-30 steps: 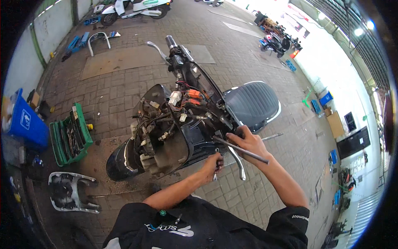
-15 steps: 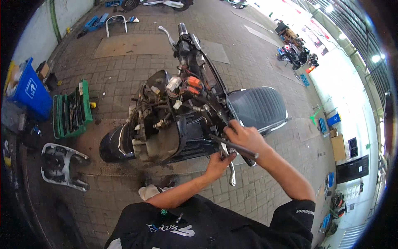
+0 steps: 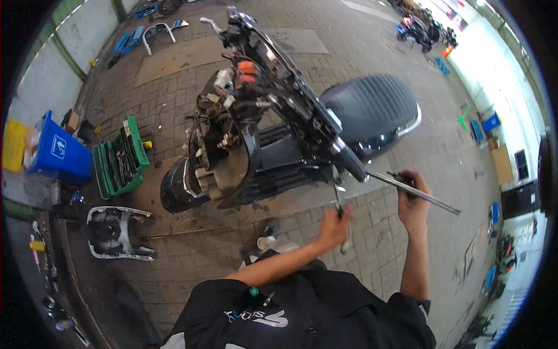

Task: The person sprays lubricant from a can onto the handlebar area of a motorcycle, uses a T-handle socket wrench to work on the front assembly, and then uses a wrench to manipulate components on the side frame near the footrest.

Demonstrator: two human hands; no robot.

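Handlebar (image 3: 350,161) is freed: right hand (image 3: 414,203) is drawn off toward four o'clock; its grip, and left hand's (image 3: 333,228), can't be told.

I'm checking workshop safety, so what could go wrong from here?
The metal rod in the right hand has its near end beside the dark handlebar grip; a slip might scuff the grip.

The left hand is right at the metal lever, so its fingers might get knocked if the handlebar swings.

The orange connectors sit exposed near the handlebar's middle, so turning it could tug or snag wiring.
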